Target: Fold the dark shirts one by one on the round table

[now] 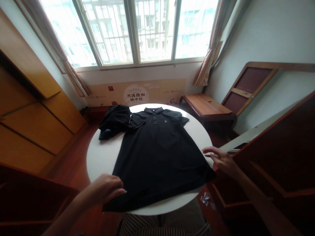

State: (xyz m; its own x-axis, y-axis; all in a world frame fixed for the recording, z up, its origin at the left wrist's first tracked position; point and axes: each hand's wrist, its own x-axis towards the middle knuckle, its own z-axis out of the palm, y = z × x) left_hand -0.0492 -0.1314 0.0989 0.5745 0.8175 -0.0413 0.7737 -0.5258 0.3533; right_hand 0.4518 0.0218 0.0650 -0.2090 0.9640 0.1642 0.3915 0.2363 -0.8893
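A black short-sleeved polo shirt (157,154) lies spread face up, its collar at the far side and its hem over the near rim of a round white table (98,160). Curled fingers of my left hand (108,188) grip the shirt's left edge near the bottom corner. On the opposite side, my right hand (221,160) has its fingertips pinched at the right edge, above the other hem corner. A bunched black cloth item (114,119) sits by the left sleeve; its kind is unclear.
Dark red wooden furniture (275,164) stands close on the right, and a similar piece (31,193) on the left. Behind the table is a wooden chair (209,105). Small clear plastic pieces (208,200) lie at the lower right. A barred window (133,32) fills the back.
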